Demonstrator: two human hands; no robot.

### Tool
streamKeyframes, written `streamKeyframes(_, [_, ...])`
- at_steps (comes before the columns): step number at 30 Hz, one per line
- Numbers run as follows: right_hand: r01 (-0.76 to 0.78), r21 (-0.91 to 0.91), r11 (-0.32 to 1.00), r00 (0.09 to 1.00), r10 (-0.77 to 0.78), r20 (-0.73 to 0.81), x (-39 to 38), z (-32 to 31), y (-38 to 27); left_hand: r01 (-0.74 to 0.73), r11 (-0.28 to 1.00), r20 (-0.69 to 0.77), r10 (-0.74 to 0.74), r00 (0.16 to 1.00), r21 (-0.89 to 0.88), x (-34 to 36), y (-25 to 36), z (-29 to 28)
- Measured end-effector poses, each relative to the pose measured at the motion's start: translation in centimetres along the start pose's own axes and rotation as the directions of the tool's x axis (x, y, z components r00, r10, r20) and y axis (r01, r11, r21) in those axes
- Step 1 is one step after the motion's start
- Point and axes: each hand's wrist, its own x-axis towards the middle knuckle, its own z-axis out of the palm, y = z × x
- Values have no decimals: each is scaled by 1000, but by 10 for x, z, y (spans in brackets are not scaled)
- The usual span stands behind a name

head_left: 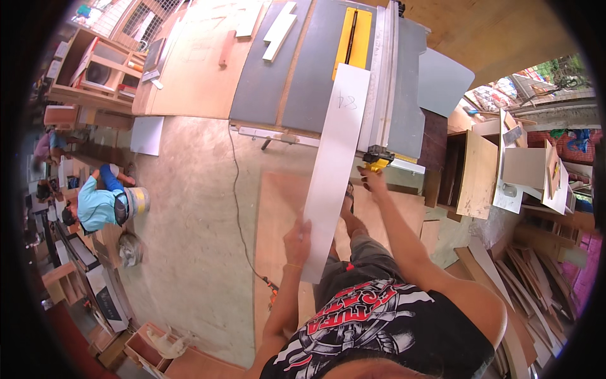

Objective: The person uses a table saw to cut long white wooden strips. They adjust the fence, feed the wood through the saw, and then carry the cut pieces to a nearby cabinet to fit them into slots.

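A long white board (338, 145) slants from my body up onto the grey table saw (306, 82). Its far end covers the near part of the yellow throat plate (352, 38), and its right edge lies close to the silver rip fence (381, 82). My left hand (297, 243) is closed on the board's left edge near my waist, some of its fingers hidden beneath. At the front of the fence, my right hand (374, 179) grips the yellow fence lever (377, 165) under a black bracket. Pencil marks show on the board's face.
White offcuts (279, 31) lie on the saw's left side, beside a brown work surface (189, 69). A cable (237, 202) runs across the floor to my left. Another person (101, 201) sits on a bucket farther left. Wood scraps (533, 284) are piled at the right.
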Motion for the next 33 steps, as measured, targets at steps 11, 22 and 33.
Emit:
streamKeyframes(11, [-368, 448, 815, 784, 13, 620, 16, -26, -1, 7, 1000, 221, -5, 975, -8, 9, -6, -3])
streamKeyframes(22, [89, -243, 966, 936, -164, -312, 5, 16, -2, 67, 997, 291, -55, 955, -31, 28, 0, -19])
streamKeyframes(33, [-315, 399, 861, 887, 118, 447, -8, -16, -25, 109, 991, 279, -85, 956, -71, 30, 4, -15])
